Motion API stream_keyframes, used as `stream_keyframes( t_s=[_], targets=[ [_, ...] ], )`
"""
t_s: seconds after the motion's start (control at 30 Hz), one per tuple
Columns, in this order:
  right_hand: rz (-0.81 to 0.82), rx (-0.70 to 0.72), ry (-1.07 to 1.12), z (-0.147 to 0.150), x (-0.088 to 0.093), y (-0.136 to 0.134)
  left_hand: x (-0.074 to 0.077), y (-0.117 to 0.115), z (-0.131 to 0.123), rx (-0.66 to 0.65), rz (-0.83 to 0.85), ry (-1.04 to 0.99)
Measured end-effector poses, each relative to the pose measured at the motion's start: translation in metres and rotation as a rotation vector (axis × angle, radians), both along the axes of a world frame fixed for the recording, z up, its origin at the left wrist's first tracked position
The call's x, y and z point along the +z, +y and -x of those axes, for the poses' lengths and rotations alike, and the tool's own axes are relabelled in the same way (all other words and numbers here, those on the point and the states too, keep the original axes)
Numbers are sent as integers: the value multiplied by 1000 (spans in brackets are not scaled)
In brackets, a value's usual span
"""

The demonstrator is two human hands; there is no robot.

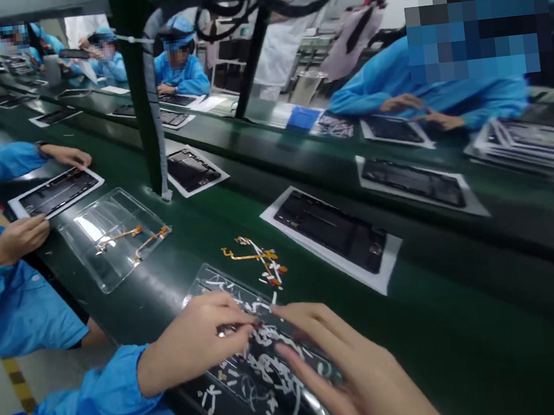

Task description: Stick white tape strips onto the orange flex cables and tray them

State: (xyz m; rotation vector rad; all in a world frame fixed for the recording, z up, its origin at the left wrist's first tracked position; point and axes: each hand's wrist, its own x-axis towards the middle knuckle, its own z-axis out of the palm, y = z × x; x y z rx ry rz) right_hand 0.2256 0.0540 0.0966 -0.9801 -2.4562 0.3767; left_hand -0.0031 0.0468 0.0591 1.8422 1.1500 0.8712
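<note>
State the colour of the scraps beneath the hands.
Mostly white; the scraps show best in the head view.

Pc (pixel 257 324) in L fingers (pixel 233 315) too small to ID; R wrist (pixel 400 396) cut off at btm edge.

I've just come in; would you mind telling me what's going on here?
The camera wearer's left hand pinches an indistinct piece over a clear tray of white scraps. The right hand is open beside it. Orange strips lie beyond on the bench, near a dark panel on paper. At left, a co-worker handles another panel.
</note>
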Motion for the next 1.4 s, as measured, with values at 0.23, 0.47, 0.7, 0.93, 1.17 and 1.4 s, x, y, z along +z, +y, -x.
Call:
stream_keyframes(
  t_s=[0.23, 0.47, 0.7, 0.93, 1.17, 1.4],
  targets=[
    [152, 242, 71, 53, 11, 29, 7, -9, 33, 61, -45, -71],
    [555, 287, 173, 168, 37, 75, -18, -15, 125, 56, 242, -280],
    [721, 117, 149, 311, -6, 155, -49, -5, 219, 465, 458, -1012],
    [548, -50, -37, 356, -37, 199, -50, -20, 255, 772, 343, -1006],
    [497, -131, -478, 191, -8, 205, -79, -60, 222, 721, 408, -605],
    [424, -395, -679, 43, -38, 156, -80, -48, 151, 345, 394, -510]
  ],
)
